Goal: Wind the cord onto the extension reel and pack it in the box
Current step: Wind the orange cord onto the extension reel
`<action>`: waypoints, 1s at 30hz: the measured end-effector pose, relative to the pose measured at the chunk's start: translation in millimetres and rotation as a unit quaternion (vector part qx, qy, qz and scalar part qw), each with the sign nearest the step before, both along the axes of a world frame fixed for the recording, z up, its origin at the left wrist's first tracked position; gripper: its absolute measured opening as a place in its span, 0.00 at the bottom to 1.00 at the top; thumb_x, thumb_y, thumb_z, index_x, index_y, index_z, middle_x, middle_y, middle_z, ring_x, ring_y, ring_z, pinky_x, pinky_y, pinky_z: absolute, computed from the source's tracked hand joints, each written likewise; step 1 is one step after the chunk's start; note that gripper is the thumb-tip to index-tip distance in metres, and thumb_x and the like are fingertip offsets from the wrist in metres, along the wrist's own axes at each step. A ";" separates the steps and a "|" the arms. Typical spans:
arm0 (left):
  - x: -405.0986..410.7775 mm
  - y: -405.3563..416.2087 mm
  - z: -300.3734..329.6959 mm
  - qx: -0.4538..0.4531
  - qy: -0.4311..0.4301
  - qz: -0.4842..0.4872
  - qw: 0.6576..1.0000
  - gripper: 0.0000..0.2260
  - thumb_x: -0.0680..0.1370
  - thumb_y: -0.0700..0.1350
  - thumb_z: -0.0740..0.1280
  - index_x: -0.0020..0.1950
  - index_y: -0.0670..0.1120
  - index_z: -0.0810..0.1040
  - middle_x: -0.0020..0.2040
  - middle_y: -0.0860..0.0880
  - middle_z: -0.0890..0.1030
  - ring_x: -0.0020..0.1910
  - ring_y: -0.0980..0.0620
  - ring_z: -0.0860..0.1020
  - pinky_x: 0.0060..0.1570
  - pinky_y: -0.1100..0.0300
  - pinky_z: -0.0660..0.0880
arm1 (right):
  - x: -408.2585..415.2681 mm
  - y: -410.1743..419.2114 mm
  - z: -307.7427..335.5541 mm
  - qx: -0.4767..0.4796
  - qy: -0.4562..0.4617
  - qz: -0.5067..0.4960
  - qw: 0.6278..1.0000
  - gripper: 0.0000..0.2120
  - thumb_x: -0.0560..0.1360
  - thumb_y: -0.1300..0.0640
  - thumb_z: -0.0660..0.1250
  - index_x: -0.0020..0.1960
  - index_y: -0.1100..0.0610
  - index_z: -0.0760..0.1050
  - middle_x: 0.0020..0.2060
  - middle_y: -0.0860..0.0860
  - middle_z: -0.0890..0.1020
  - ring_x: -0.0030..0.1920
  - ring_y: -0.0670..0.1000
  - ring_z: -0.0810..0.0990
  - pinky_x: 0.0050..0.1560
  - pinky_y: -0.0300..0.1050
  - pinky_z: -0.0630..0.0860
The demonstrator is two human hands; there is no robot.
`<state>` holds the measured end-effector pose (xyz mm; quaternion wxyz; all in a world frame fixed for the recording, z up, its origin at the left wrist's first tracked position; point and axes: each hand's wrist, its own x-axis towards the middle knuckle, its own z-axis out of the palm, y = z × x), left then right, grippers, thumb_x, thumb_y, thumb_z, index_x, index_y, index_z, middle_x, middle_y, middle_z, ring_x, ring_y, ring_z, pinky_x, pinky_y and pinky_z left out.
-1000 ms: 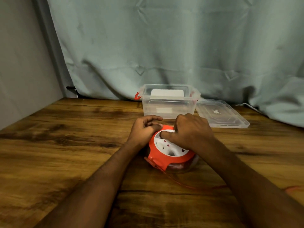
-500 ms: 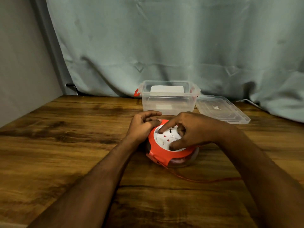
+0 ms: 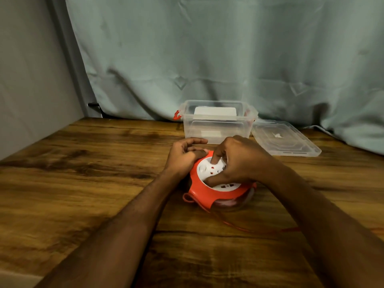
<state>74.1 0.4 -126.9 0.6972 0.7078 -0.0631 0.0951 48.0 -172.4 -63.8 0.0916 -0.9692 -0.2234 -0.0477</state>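
An orange extension reel [image 3: 216,193] with a white socket face lies flat on the wooden table [image 3: 104,183]. My left hand [image 3: 184,156] grips its far left rim with curled fingers. My right hand [image 3: 239,163] sits on top, index finger and thumb pressed into the white centre, fingers curled round it. A thin orange cord [image 3: 259,230] trails from the reel's front toward the right and passes under my right forearm. Behind the reel stands the clear plastic box [image 3: 218,129], open, with red latches and a white item inside.
The box's clear lid [image 3: 284,140] lies flat on the table to the right of the box. A grey-green curtain [image 3: 207,59] hangs along the back edge, and a grey wall closes the left side.
My right hand has turned on the reel's white centre, from covering it to thumb near and index finger far. The cord on the table has shifted. My left hand stays on the rim.
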 end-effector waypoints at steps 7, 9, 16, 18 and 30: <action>0.6 -0.2 0.1 -0.008 0.009 0.019 1.000 0.12 0.74 0.32 0.70 0.57 0.39 0.82 0.48 0.38 0.86 0.46 0.43 0.85 0.49 0.51 0.82 | -4.0 14.7 -10.4 0.028 -0.076 -0.095 0.992 0.30 0.56 0.23 0.67 0.37 0.48 0.67 0.35 0.46 0.74 0.40 0.51 0.75 0.43 0.47 0.70; 0.5 -0.2 0.7 -0.011 0.011 0.020 1.000 0.12 0.74 0.32 0.70 0.57 0.38 0.82 0.47 0.38 0.86 0.45 0.43 0.85 0.48 0.51 0.82 | -7.2 16.9 -10.3 0.027 -0.079 -0.118 0.990 0.30 0.58 0.23 0.68 0.40 0.49 0.68 0.37 0.46 0.73 0.42 0.52 0.73 0.45 0.48 0.70; -2.1 -1.2 1.6 -0.013 0.013 0.027 0.999 0.11 0.74 0.31 0.70 0.55 0.39 0.83 0.48 0.37 0.86 0.45 0.41 0.85 0.49 0.48 0.83 | -9.8 14.9 -5.9 0.018 -0.053 -0.185 0.981 0.36 0.62 0.20 0.64 0.47 0.52 0.71 0.42 0.49 0.75 0.46 0.54 0.76 0.47 0.48 0.71; -3.4 -2.1 3.3 -0.009 0.014 0.024 1.000 0.11 0.74 0.31 0.69 0.55 0.38 0.82 0.49 0.35 0.85 0.44 0.42 0.84 0.49 0.49 0.82 | -11.6 14.8 -5.2 0.018 -0.057 -0.191 0.980 0.35 0.65 0.21 0.64 0.49 0.52 0.72 0.42 0.49 0.74 0.46 0.54 0.76 0.46 0.47 0.69; -2.9 -0.6 5.4 0.022 0.018 0.005 1.000 0.10 0.76 0.33 0.68 0.56 0.38 0.83 0.50 0.37 0.85 0.46 0.43 0.84 0.46 0.52 0.82 | -18.5 -8.0 23.8 -0.028 0.028 0.094 0.995 0.21 0.69 0.42 0.75 0.61 0.38 0.79 0.29 0.40 0.74 0.33 0.39 0.73 0.35 0.41 0.68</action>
